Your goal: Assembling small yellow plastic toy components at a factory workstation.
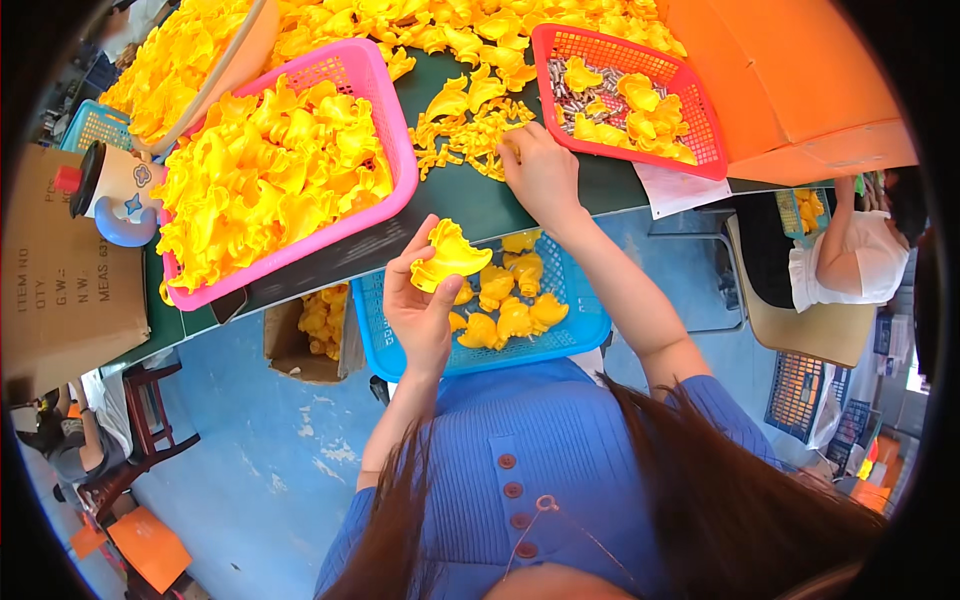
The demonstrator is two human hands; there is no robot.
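In my left hand (pixel 415 305) is a curved yellow plastic part (pixel 449 256), gripped between thumb and fingers above the near table edge. My right hand (pixel 540 175) reaches onto the dark green table, its fingertips bent down at a pile of small yellow pieces (pixel 470 135). Whether a piece is pinched there is hidden by the fingers. Below both hands, a blue basket (pixel 590 335) by my lap holds several rounded yellow parts (pixel 515 318). To the left, a pink basket (pixel 400 165) is heaped with curved yellow parts (pixel 290 180).
A red basket (pixel 715 140) at right holds small metal pieces and yellow parts. Beside it stands an orange box (pixel 790 80). A tumbler (pixel 120 190) and a cardboard box (pixel 75 270) are at left. More yellow parts cover the table's far side. Another person (pixel 850 250) sits at right.
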